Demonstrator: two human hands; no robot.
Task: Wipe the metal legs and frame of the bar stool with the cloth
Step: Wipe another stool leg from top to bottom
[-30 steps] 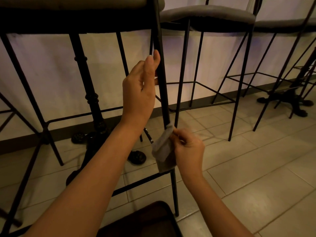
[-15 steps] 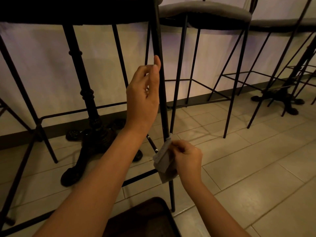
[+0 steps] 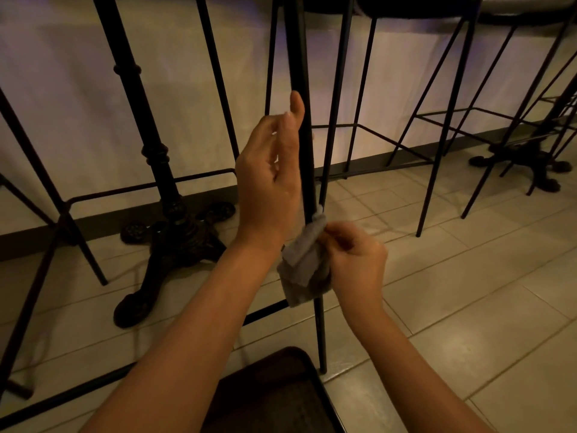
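Head view sits lower than a second ago, so the stool seats have slid off the top edge, and the right hand with the cloth remains low on the stool leg. Its fingers are curled, pinching the grey cloth around the leg just above the footrest bar. The left hand rests against the leg higher up, fingers loosely open, thumb straight along the metal.

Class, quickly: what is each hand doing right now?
Left hand: open, fingers relaxed beside the stool leg.
Right hand: grips the cloth against that leg.
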